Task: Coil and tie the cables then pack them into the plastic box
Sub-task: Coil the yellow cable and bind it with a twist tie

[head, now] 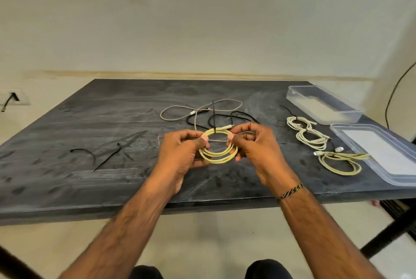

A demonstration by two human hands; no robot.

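Observation:
Above the middle of the dark table [90, 184] I hold a coiled yellow cable [219, 159]. My left hand [180, 154] pinches its left side and my right hand [256, 150] pinches its right side. A black zip tie [214, 125] is wrapped round the top of the coil, its tail sticking up. Behind the coil lie a loose beige cable [180, 109] and a loose black cable [227, 117]. Two tied white coils [299, 122] [311, 139] and a tied yellow coil [340, 162] lie at the right. The clear plastic box [324, 104] stands open at the back right.
The box's clear lid [380, 154] lies at the right edge of the table. Loose black zip ties [105, 154] lie on the left part of the table. A black cord [396, 91] hangs along the wall on the right. A wall socket [14, 97] is at the left.

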